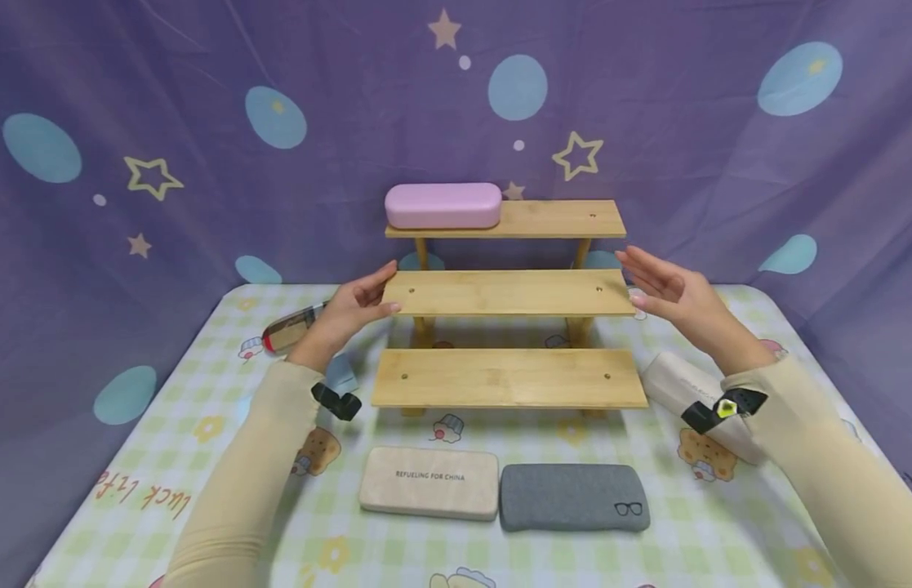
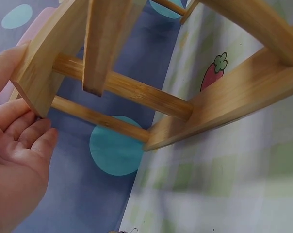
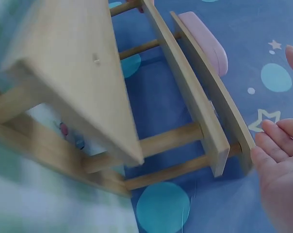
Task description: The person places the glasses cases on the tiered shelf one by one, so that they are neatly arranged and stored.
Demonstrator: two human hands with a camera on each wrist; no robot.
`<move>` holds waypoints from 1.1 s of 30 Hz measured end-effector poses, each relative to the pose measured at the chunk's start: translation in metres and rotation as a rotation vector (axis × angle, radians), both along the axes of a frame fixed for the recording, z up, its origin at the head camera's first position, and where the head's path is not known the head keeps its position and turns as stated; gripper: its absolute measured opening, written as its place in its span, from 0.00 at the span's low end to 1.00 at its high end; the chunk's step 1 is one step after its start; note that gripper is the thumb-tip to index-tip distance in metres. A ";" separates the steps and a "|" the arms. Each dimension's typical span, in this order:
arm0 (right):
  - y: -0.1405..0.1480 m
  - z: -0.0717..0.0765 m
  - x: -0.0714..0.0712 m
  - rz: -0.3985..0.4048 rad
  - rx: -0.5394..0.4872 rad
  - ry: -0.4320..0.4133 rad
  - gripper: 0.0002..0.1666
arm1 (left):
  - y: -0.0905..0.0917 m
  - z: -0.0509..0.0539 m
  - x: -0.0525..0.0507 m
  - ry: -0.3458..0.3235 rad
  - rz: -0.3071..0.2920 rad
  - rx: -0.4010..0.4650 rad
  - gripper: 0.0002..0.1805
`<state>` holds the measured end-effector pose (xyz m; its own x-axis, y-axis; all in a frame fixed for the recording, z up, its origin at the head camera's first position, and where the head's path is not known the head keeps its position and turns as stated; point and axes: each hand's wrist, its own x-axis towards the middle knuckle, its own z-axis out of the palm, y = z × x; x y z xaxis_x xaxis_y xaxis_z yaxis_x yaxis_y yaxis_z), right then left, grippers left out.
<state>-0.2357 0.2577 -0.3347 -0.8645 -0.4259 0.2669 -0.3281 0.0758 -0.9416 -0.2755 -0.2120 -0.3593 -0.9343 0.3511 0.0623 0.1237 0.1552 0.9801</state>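
Observation:
A three-tier wooden display rack [image 1: 503, 377] stands on the table. My left hand [image 1: 350, 309] holds the left end of its middle shelf. In the left wrist view, the thumb of the left hand [image 2: 18, 141] lies along the board's end and the fingers curl beneath it. Beside the right end of that shelf is my right hand [image 1: 679, 304], fingers extended and holding nothing. The right wrist view shows the right hand [image 3: 284, 160] near the shelf ends; contact is unclear. A pink glasses case [image 1: 443, 206] lies on the left half of the top shelf.
In front of the rack lie a beige case [image 1: 429, 483] with lettering and a grey glasses case [image 1: 575, 496]. A whitish case [image 1: 679, 382] lies under the right forearm. A dark, red-ended case [image 1: 286, 331] and a light-blue item [image 1: 341, 374] lie left. A purple curtain [image 1: 456, 122] hangs behind.

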 end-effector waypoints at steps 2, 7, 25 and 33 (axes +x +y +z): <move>0.005 -0.004 0.007 0.016 -0.024 0.006 0.38 | 0.000 0.000 0.000 0.001 -0.001 -0.003 0.37; 0.015 -0.014 0.023 0.078 -0.096 0.056 0.37 | 0.000 -0.001 -0.001 0.001 -0.005 0.002 0.37; 0.063 -0.048 0.077 0.092 -0.125 0.126 0.40 | -0.001 -0.003 -0.001 0.013 0.006 0.007 0.38; 0.086 -0.065 0.095 0.006 -0.094 0.076 0.40 | -0.002 -0.003 0.000 0.010 0.003 -0.015 0.39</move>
